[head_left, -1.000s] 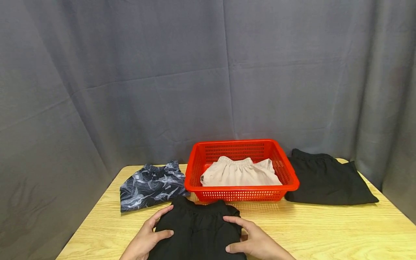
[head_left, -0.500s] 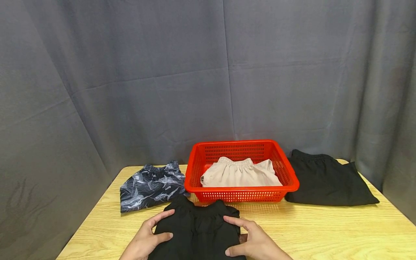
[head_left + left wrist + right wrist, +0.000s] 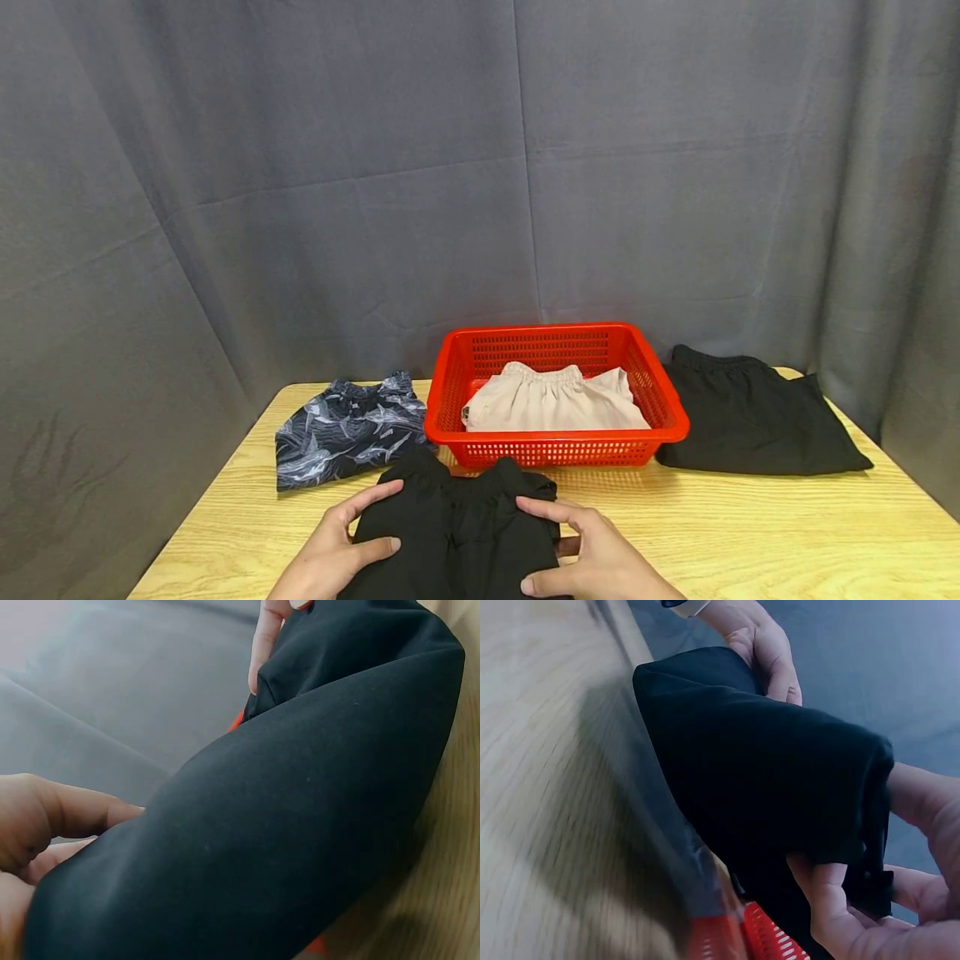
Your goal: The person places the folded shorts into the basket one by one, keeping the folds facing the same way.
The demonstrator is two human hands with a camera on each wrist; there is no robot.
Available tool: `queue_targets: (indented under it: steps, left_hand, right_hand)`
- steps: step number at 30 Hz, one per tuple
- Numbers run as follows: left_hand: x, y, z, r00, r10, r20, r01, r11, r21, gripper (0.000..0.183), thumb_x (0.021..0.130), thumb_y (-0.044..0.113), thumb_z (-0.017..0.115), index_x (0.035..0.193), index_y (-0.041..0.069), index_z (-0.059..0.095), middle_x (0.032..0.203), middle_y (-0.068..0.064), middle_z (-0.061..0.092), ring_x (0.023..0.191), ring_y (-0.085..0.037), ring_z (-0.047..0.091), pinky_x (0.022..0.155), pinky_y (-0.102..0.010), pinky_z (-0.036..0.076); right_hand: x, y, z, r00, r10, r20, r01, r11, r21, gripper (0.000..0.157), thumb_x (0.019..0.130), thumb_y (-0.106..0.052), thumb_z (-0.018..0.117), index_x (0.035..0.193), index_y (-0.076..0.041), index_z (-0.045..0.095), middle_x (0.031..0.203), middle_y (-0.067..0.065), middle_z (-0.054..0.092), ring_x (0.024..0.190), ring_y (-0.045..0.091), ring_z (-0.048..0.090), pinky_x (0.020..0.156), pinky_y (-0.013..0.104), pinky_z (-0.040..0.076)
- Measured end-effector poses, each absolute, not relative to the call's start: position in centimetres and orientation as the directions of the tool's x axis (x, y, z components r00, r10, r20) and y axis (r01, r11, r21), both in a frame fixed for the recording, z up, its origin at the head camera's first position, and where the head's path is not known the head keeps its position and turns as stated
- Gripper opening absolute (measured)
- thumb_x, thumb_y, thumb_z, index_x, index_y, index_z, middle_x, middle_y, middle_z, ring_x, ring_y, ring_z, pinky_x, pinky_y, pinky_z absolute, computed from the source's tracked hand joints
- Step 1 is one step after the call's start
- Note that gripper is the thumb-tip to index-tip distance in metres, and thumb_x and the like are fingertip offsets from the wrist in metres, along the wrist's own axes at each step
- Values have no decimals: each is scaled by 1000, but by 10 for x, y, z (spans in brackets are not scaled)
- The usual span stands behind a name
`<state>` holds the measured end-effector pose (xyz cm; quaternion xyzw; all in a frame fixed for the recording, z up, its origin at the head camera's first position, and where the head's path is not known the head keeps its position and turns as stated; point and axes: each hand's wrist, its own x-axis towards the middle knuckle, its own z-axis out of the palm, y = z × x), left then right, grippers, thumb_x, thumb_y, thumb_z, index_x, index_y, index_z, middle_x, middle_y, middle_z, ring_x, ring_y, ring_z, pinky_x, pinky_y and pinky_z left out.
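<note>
A pair of black shorts with a gathered elastic waistband is held between both hands at the near edge of the head view. My left hand grips its left side, thumb on the front face. On the opposite side my right hand grips the cloth, with the thumb in front and some fingers behind. The right wrist view shows the black shorts raised off the tabletop, their cloth folded over between the right hand's fingers. Across the left wrist view, the black shorts hide most of the left hand's fingers.
A red plastic basket holding beige shorts stands behind the hands. Patterned dark shorts lie flat to its left, and another black garment lies to its right. The wooden table meets a grey curtain behind.
Both hands keep nearly the same places and grip. The black shorts' waistband and front folds have shifted slightly between them.
</note>
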<state>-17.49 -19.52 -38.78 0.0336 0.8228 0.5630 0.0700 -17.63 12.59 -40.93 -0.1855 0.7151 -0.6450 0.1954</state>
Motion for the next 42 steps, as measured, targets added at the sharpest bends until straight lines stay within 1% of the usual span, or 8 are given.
queue_targets:
  steps: [7, 14, 20, 24, 27, 30, 36, 42]
  left_hand:
    - [-169, -192, -375, -984, 168, -58, 8, 369, 929, 64, 78, 6, 76, 138, 9, 54, 144, -17, 43, 130, -39, 35, 99, -61, 34]
    - [-165, -190, -366, -973, 229, -36, 38, 309, 950, 65, 82, 6, 73, 142, 6, 48, 144, -19, 42, 121, -35, 47, 91, -46, 48]
    - [-164, -187, -359, -980, 193, -51, 7, 290, 957, 67, 80, 5, 74, 142, 9, 49, 146, -16, 41, 123, -33, 44, 94, -50, 44]
    - [-164, -184, -357, -974, 225, -36, -1, 152, 988, 69, 82, -1, 71, 144, 6, 44, 145, -18, 38, 114, -32, 55, 88, -44, 50]
    - [-165, -180, -355, -967, 256, -11, -2, 36, 999, 70, 83, -6, 68, 146, 4, 39, 141, -19, 43, 110, -30, 59, 84, -42, 52]
    - [-167, -176, -353, -967, 256, 7, -1, -30, 1000, 71, 83, -8, 67, 147, 4, 38, 134, -18, 49, 107, -30, 61, 81, -43, 53]
    - [-171, -167, -348, -974, 226, 28, 8, -90, 996, 70, 82, -11, 66, 145, 7, 41, 130, -19, 48, 98, -35, 65, 74, -50, 54]
    - [-177, -160, -343, -976, 212, 49, 29, -98, 995, 70, 81, -13, 65, 144, 7, 44, 132, -21, 44, 101, -35, 64, 75, -49, 54]
  right_hand:
    - [-170, 130, -394, -864, -502, -39, -29, 127, -991, 67, 80, -13, 79, 142, -9, 51, 135, 17, 46, 105, 28, 54, 89, 44, 49]
    - [-166, 138, -383, -875, -481, -48, -50, 189, -981, 67, 80, -16, 79, 142, -12, 51, 137, 17, 45, 104, 28, 52, 89, 48, 48]
    - [-163, 145, -375, -882, -472, 7, -118, 205, -972, 69, 78, -11, 79, 142, -17, 52, 141, 22, 39, 100, 27, 58, 87, 45, 49]
    - [-161, 149, -371, -884, -462, 67, -191, 227, -955, 71, 76, -10, 79, 141, -19, 53, 142, 21, 39, 104, 28, 56, 87, 44, 48]
    - [-161, 151, -367, -892, -442, 99, -217, 227, -949, 71, 76, -9, 78, 141, -19, 52, 143, 20, 40, 107, 29, 56, 88, 45, 48]
    - [-160, 153, -365, -902, -415, 119, -223, 210, -952, 71, 76, -7, 77, 142, -18, 51, 144, 20, 39, 106, 29, 60, 87, 41, 49]
    - [-159, 153, -362, -915, -366, 171, -222, 100, -970, 73, 77, -2, 77, 143, -12, 48, 141, 22, 41, 101, 28, 64, 82, 30, 52]
    - [-161, 154, -358, -941, -289, 177, -212, 95, -973, 75, 75, -6, 81, 142, -15, 50, 137, 19, 44, 98, 28, 65, 81, 32, 53]
